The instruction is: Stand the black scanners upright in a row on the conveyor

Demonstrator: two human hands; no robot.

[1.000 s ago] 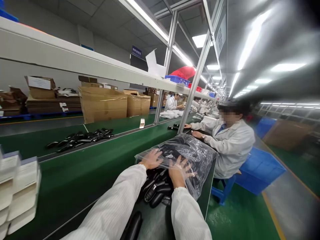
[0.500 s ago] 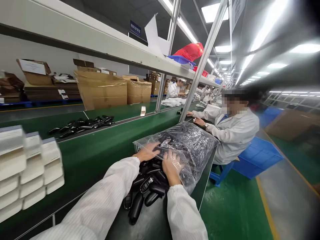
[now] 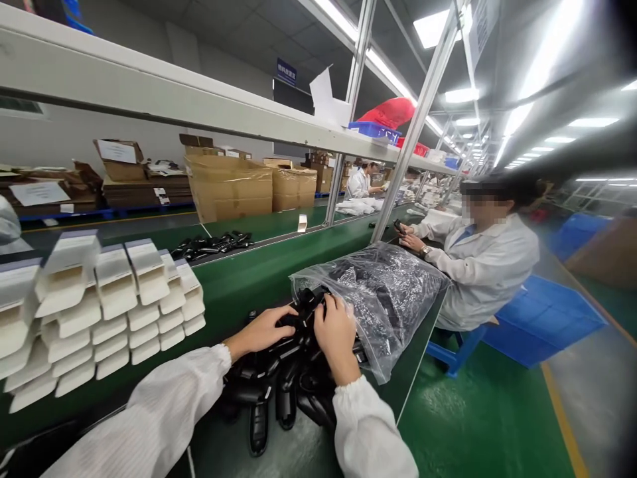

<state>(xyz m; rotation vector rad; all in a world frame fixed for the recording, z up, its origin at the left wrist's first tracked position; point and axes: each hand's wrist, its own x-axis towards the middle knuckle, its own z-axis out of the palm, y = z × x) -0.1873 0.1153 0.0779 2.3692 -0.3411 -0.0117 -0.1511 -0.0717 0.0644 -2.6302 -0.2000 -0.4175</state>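
A large clear plastic bag (image 3: 398, 285) lies on the green bench, with its mouth toward me and dark pieces visible inside. In front of the mouth spreads a loose pile of black elongated plastic devices (image 3: 259, 421), rounded at the ends. My left hand (image 3: 261, 330) is at the pile's left side, thumb and fingers closed around some of these devices. At the mouth of the bag, my right hand (image 3: 337, 335) has its fingers curled over more of them. Its fingertips are partly hidden among the black pieces.
Stacked white open-ended boxes (image 3: 117, 285) stand on the left. More black devices (image 3: 213, 244) lie on the far belt beside a small white box (image 3: 302, 224). A co-worker (image 3: 490, 265) sits at right, near a blue bin (image 3: 547, 318). A shelf beam (image 3: 199, 99) crosses overhead.
Both hands have come out from under the bag's plastic toward me, drawing black devices along. The pile in front has grown. The view has turned left, showing more white boxes.
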